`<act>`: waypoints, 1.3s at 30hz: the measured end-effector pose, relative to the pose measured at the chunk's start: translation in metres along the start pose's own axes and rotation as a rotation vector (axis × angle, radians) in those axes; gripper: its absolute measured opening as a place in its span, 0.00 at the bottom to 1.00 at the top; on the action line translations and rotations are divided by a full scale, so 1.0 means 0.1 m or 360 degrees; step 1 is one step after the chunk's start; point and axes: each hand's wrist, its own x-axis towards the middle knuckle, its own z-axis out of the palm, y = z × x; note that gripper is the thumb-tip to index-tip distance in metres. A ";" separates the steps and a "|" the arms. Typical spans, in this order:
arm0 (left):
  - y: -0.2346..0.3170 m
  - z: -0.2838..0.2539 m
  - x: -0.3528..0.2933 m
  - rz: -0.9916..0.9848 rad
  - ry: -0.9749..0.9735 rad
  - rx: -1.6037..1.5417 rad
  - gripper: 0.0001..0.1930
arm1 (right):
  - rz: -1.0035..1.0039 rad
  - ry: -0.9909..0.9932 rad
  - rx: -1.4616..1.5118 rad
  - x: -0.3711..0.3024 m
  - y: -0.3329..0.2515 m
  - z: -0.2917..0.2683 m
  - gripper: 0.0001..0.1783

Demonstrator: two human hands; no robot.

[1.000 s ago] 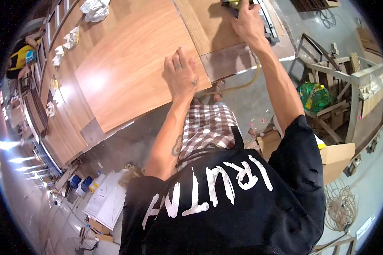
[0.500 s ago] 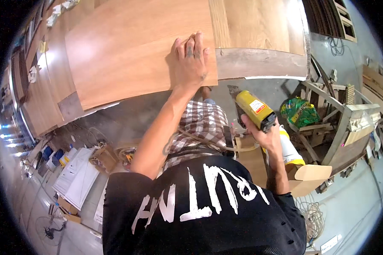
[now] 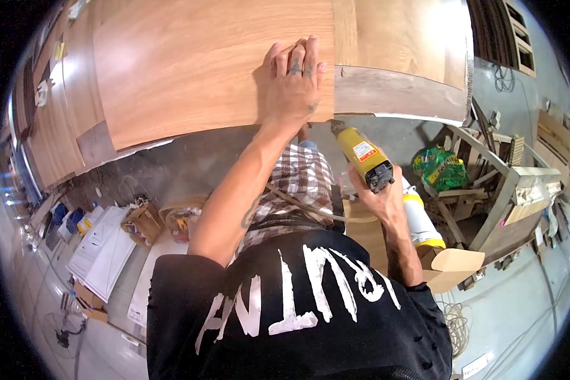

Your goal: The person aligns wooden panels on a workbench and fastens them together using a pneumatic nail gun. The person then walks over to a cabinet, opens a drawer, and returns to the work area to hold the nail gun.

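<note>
A wood-grain panel (image 3: 190,69) lies on the workbench in front of me, its right and near edges showing. My left hand (image 3: 294,79) rests on it near the right end, palm down, fingers spread a little and slightly bent. In my right hand (image 3: 383,197) is a yellow nail gun (image 3: 361,151) with a dark rear cap, my fingers wrapped round its grip. The gun's nose points up and left, close to the panel's near right corner; whether it touches is not clear. Part of the grip is hidden by the body of the gun.
More wood panels (image 3: 402,38) lie to the right, beside a bare greyish strip (image 3: 399,92). At right stand a wooden frame (image 3: 497,202) and a green bag (image 3: 440,168). A white-and-yellow tube (image 3: 421,221) and cardboard box (image 3: 453,263) are near my right arm. White sheets (image 3: 104,250) lie at left.
My right hand has brought the nail gun left, its nose closer to the panel's near right corner. My left hand stays on the panel while the view has shifted slightly.
</note>
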 end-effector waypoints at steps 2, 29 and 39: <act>0.01 0.00 0.01 0.0007 0.0033 0.0066 0.25 | -0.0028 0.0031 -0.0072 -0.01 0.01 0.01 0.22; -0.44 -0.44 -0.11 -0.0332 -0.0075 0.0162 0.26 | 0.0488 0.0406 0.0318 -0.41 -0.20 -0.51 0.18; -2.72 -1.30 -0.08 -0.0715 0.0260 0.0323 0.28 | -0.0390 0.0361 -0.0903 -0.45 -1.79 -0.50 0.17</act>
